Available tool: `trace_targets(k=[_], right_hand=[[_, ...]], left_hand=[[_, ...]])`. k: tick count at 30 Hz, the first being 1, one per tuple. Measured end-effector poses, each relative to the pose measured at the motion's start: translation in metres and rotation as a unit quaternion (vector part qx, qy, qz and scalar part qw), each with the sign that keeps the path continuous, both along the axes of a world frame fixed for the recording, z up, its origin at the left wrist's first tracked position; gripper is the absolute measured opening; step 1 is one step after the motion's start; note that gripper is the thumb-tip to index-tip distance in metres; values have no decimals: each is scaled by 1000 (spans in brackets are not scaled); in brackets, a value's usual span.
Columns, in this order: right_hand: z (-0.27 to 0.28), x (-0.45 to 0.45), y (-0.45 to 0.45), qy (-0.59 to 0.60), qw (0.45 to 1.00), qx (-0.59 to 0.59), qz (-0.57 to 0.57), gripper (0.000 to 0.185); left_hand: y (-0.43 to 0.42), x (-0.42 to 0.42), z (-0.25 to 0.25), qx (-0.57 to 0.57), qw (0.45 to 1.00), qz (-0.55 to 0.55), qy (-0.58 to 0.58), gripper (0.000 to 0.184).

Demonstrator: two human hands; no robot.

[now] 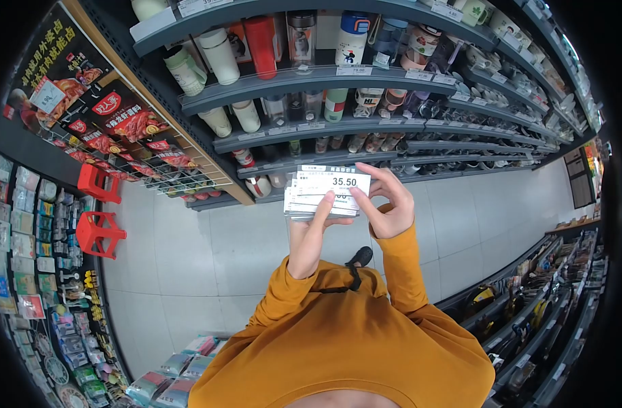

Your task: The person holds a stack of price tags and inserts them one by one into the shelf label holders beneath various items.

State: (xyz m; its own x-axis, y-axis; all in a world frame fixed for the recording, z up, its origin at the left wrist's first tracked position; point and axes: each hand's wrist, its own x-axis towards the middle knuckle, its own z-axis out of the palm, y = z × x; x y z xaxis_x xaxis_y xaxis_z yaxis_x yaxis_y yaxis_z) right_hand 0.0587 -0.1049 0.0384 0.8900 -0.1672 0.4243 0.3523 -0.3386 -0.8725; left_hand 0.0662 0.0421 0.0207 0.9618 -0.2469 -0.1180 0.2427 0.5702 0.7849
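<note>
A stack of white price tags (321,185) is held in front of me at chest height, and the top one reads 35.50. My left hand (309,234) grips the stack from below, thumb on top and fingers underneath. My right hand (391,204) pinches the right side of the top price tag, with thumb and forefinger at its edge. Several tags beneath stick out unevenly to the left and below. Both arms are in mustard-yellow sleeves.
Ahead stand shelves (270,93) of cups and bottles with price labels along their edges. Two red stools (101,233) are at the left, near a hanging-goods rack (25,224). Another shelf rack (535,319) stands at the lower right. Grey floor tiles (188,251) lie below.
</note>
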Motion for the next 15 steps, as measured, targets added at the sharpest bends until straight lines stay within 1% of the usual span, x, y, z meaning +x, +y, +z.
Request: trace_targets(k=[15], right_hand=[[-1, -2, -5, 5, 1000, 1, 4, 39]], left_hand=[[-4, -2, 0, 6, 1000, -3, 5, 28]])
